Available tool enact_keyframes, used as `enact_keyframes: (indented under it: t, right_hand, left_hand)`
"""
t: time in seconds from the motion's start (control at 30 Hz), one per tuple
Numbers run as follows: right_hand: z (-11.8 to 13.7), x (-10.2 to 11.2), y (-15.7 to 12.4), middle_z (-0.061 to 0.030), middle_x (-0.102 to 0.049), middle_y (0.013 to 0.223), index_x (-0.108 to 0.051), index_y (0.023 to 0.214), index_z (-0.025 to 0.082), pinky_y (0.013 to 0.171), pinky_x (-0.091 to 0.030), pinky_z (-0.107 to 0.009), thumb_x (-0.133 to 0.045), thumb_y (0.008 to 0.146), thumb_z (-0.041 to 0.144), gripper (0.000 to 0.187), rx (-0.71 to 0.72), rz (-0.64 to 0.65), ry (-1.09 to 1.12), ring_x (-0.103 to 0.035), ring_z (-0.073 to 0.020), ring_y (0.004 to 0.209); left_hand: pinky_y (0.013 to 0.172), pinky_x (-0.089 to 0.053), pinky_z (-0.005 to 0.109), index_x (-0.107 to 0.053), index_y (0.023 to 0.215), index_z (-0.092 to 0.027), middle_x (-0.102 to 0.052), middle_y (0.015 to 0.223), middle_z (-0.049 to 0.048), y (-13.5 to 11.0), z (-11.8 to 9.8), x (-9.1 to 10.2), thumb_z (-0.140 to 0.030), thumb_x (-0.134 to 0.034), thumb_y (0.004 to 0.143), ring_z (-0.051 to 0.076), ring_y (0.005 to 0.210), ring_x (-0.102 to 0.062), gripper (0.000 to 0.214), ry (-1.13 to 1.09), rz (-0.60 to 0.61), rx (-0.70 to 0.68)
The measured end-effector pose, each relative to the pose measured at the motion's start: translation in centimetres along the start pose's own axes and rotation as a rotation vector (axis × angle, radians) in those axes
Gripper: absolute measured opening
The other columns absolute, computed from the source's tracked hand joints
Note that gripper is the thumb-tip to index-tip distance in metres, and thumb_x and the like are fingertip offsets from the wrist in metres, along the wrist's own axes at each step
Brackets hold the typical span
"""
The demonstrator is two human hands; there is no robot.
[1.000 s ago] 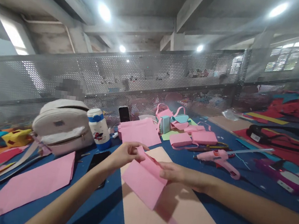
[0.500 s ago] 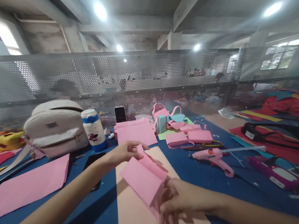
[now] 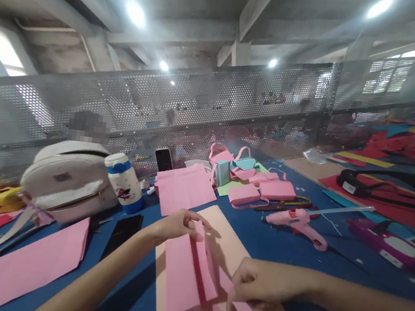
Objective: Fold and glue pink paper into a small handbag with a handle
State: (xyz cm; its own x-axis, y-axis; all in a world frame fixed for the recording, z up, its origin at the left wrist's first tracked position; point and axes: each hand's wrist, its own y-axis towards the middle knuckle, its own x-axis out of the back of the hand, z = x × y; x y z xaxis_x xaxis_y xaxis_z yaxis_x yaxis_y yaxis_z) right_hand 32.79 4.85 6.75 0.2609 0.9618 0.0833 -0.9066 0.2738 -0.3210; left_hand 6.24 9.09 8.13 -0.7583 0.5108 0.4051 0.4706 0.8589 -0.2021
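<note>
A folded pink craft sheet (image 3: 185, 274) stands partly open above a peach-coloured board (image 3: 218, 217), its panels bent along creases and a longer flap spreading toward the lower right. At its upper edge my left hand (image 3: 181, 228) is closed, thumb and fingers pinching the pink material. My right hand (image 3: 254, 282) is closed at the sheet's right side, fingers curled on the flap; some fingertips are hidden behind it. To the right of the board lies a pink glue gun (image 3: 297, 222) with a clear glue stick in its back.
Small pink and blue bags (image 3: 244, 193) lie behind the board beside stacked pink sheets (image 3: 184, 188). At left are a white backpack (image 3: 72, 179), a bottle (image 3: 124, 183), a dark phone (image 3: 122, 231) and a large pink sheet (image 3: 27, 264). A purple device (image 3: 389, 241) lies right.
The folded pink sheet has come down toward me and turned, its fold opening and the flap spreading right. My left hand has lowered slightly; my right hand's spread fingers have curled in.
</note>
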Motion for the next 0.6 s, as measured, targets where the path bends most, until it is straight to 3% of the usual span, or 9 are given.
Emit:
enact_keyframes:
  t: [0.07, 0.13, 0.23, 0.3, 0.37, 0.47, 0.6]
  right_hand:
    - [0.5, 0.9, -0.3, 0.0025, -0.057, 0.05, -0.073, 0.083, 0.012, 0.044, -0.033, -0.016, -0.054, 0.09, 0.044, 0.038, -0.011, 0.019, -0.114, -0.048, -0.0075, 0.041]
    - [1.1, 2.0, -0.2, -0.0015, -0.065, 0.062, -0.071, 0.083, 0.013, 0.05, -0.041, -0.018, -0.056, 0.089, 0.046, 0.037, 0.031, -0.11, -0.248, -0.057, -0.0105, 0.05]
    - [1.6, 2.9, 0.3, -0.0039, -0.069, 0.08, -0.065, 0.099, 0.015, 0.056, -0.046, -0.02, -0.056, 0.09, 0.044, 0.032, 0.134, -0.4, -0.323, -0.064, -0.0136, 0.062]
    - [1.8, 2.9, 0.8, -0.0029, -0.07, 0.087, -0.06, 0.115, 0.019, 0.06, -0.046, -0.022, -0.057, 0.089, 0.04, 0.033, 0.17, -0.503, -0.386, -0.065, -0.0155, 0.069]
    - [2.0, 2.4, 1.2, -0.0028, -0.07, 0.097, -0.057, 0.124, 0.024, 0.067, -0.045, -0.025, -0.062, 0.087, 0.035, 0.038, 0.209, -0.563, -0.575, -0.065, -0.0184, 0.079]
    - [1.9, 1.7, 1.7, -0.0035, -0.07, 0.103, -0.067, 0.11, 0.025, 0.071, -0.041, -0.026, -0.064, 0.085, 0.032, 0.026, 0.229, -0.569, -0.86, -0.064, -0.0216, 0.089]
    - [1.1, 1.7, 2.6, -0.0024, -0.07, 0.086, -0.072, 0.085, 0.019, 0.061, -0.035, -0.023, -0.067, 0.081, 0.034, 0.016, 0.17, -0.512, -0.872, -0.062, -0.0176, 0.075]
  left_hand:
    - [0.05, -0.022, 0.021, -0.077, 0.098, -0.017, -0.057, 0.057, -0.0041, 0.5, -0.5, -0.4, -0.037, -0.082, 0.063, 0.008, 0.05, -0.024, 0.04, 0.034, 0.066, -0.002]
    - [0.051, -0.025, 0.022, -0.078, 0.099, -0.019, -0.066, 0.071, -0.0003, 1.2, -1.0, -0.7, -0.037, -0.083, 0.062, 0.009, 0.053, -0.028, 0.041, 0.064, 0.114, -0.008]
    - [0.048, -0.02, 0.022, -0.077, 0.101, -0.018, -0.061, 0.058, -0.0035, 2.3, -1.4, -0.5, -0.037, -0.083, 0.061, 0.008, 0.049, -0.027, 0.044, 0.112, 0.138, 0.001]
    - [0.047, -0.018, 0.022, -0.077, 0.103, -0.017, -0.052, 0.047, -0.0065, 3.0, -1.3, -0.3, -0.034, -0.082, 0.062, 0.008, 0.046, -0.027, 0.044, 0.143, 0.138, 0.01]
    - [0.047, -0.021, 0.021, -0.077, 0.103, -0.017, -0.054, 0.047, -0.0061, 3.6, -1.1, -0.2, -0.029, -0.079, 0.065, 0.008, 0.045, -0.034, 0.041, 0.168, 0.142, 0.008]
    - [0.049, -0.03, 0.02, -0.077, 0.104, -0.019, -0.063, 0.055, -0.0035, 4.2, -0.7, -0.2, -0.019, -0.073, 0.065, 0.01, 0.048, -0.047, 0.039, 0.194, 0.161, -0.009]
    - [0.058, -0.044, 0.023, -0.077, 0.101, -0.019, -0.073, 0.074, 0.003, 4.5, -0.4, -0.3, -0.019, -0.072, 0.065, 0.016, 0.061, -0.063, 0.036, 0.205, 0.15, -0.059]
